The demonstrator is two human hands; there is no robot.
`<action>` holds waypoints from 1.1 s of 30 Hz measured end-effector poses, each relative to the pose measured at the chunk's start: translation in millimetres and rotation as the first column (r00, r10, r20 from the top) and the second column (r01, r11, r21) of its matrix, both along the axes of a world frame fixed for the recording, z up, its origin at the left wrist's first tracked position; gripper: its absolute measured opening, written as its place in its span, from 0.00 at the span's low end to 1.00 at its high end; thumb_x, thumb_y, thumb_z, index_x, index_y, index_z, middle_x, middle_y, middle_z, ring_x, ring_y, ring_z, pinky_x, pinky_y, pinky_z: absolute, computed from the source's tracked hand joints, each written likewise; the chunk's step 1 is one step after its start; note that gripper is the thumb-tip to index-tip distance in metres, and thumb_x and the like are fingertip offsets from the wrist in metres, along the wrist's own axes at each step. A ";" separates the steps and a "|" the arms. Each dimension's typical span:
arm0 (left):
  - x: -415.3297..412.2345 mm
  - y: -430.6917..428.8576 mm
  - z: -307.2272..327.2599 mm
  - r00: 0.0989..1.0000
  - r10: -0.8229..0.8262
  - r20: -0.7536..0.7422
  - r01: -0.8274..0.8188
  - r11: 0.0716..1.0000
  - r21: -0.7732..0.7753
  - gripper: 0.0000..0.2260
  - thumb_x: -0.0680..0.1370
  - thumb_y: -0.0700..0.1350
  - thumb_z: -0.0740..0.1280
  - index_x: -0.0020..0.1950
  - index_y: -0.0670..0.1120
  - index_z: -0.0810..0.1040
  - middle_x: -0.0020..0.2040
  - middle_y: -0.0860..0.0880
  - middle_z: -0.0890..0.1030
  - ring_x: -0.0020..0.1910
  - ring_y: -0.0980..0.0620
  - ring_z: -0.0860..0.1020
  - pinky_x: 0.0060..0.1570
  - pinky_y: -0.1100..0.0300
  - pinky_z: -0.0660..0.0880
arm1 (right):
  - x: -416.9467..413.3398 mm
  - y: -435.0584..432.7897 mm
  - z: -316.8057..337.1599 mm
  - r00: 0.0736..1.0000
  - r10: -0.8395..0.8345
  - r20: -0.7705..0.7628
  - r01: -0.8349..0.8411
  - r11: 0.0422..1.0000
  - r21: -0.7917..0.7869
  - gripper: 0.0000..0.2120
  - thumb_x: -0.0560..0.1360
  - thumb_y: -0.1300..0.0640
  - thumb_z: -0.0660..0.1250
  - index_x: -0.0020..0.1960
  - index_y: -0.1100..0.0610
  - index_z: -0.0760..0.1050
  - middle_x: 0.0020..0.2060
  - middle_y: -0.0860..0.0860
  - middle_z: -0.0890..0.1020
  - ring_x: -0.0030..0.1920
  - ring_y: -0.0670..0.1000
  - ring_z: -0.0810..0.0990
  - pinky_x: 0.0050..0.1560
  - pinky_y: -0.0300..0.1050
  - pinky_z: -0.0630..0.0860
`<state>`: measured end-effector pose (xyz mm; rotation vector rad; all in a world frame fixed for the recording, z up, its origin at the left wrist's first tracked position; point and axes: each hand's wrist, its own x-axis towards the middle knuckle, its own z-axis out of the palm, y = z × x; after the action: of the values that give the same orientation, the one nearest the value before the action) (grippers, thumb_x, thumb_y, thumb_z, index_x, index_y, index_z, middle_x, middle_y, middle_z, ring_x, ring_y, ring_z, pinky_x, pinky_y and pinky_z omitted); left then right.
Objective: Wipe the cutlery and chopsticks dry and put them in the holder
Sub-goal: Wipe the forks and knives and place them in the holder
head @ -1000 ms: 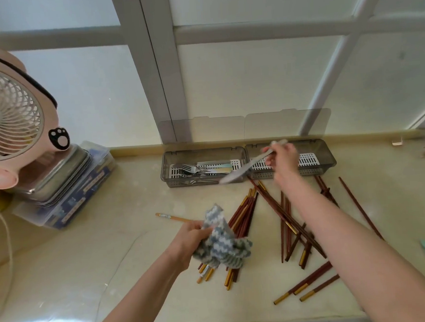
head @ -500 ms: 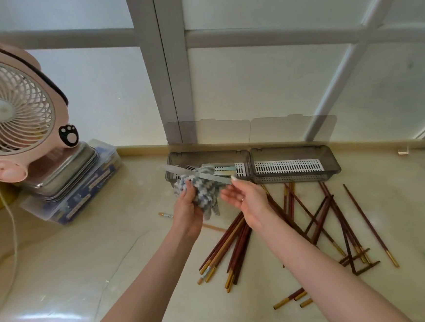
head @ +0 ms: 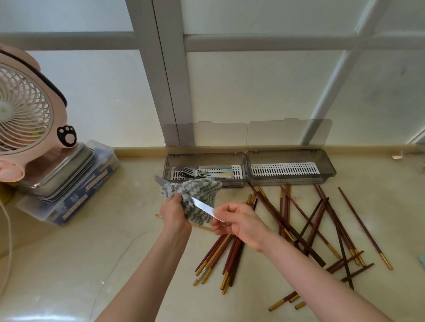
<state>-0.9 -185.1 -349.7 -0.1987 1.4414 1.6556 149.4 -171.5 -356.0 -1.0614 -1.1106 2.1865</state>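
Left hand [head: 174, 213] grips a grey striped cloth [head: 196, 200] folded around a knife [head: 203, 207], and the right hand [head: 241, 223] pinches the knife's handle end. Both are above the bench [head: 87, 259], just before the holder [head: 247, 169]. Forks [head: 194, 172] lie in its left compartment. Chopsticks [head: 300, 230] lie scattered on the bench.

A metal table knife [head: 201, 206] lay tilted in the air, its blade tip toward ten o'clock and its handle end toward four. Its middle was wrapped in a grey-and-white zigzag cloth [head: 193, 193]. At twelve o'clock from it sat the smoky two-compartment holder [head: 247, 167]: forks [head: 197, 171] lay flat in the left compartment. Dark red, gold-tipped chopsticks [head: 310, 226] sprawled crisscrossed on the counter from three to six o'clock of the knife.
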 end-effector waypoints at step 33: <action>14.1 -28.1 -5.0 0.832 -0.516 -0.202 0.487 0.855 -0.177 0.07 0.77 0.33 0.62 0.54 0.34 0.75 0.50 0.38 0.79 0.46 0.44 0.78 0.42 0.57 0.75 | -18.3 11.5 -13.2 0.981 -0.022 0.191 -0.017 0.979 0.201 0.23 0.72 0.69 0.68 0.64 0.52 0.74 0.57 0.53 0.79 0.53 0.48 0.79 0.51 0.43 0.80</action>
<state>13.2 -213.2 -354.7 0.3134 1.6063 1.1848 131.1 -160.0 -369.2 -1.2002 -1.3825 1.9503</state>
